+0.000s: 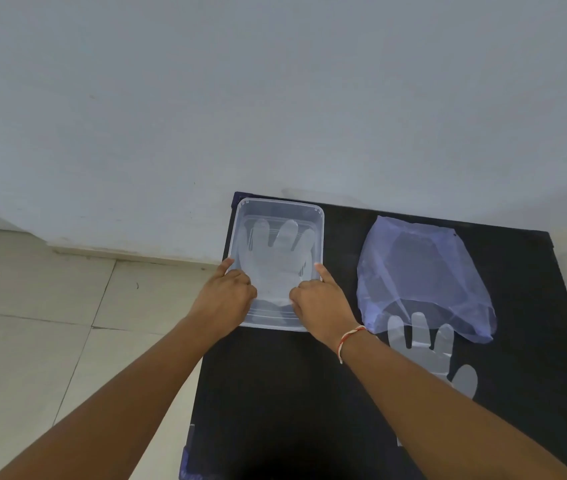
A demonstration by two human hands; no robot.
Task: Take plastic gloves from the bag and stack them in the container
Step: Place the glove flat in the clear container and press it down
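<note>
A clear plastic container [316, 216] stands at the far left of a black table. A clear plastic glove [276, 258] lies flat inside it, fingers pointing away from me. My left hand [226, 292] and my right hand [320, 299] both reach into the container's near half, fingers curled down on the glove's cuff, thumbs along the container's side walls. A bluish translucent bag [420, 275] lies to the right. A second clear glove [427, 348] lies flat on the table at the bag's near opening, partly hidden by my right forearm.
The black table [275, 393] stands against a pale wall [275, 98], with tiled floor [50, 323] to its left. The container sits close to the table's left edge. A red and white thread band circles my right wrist.
</note>
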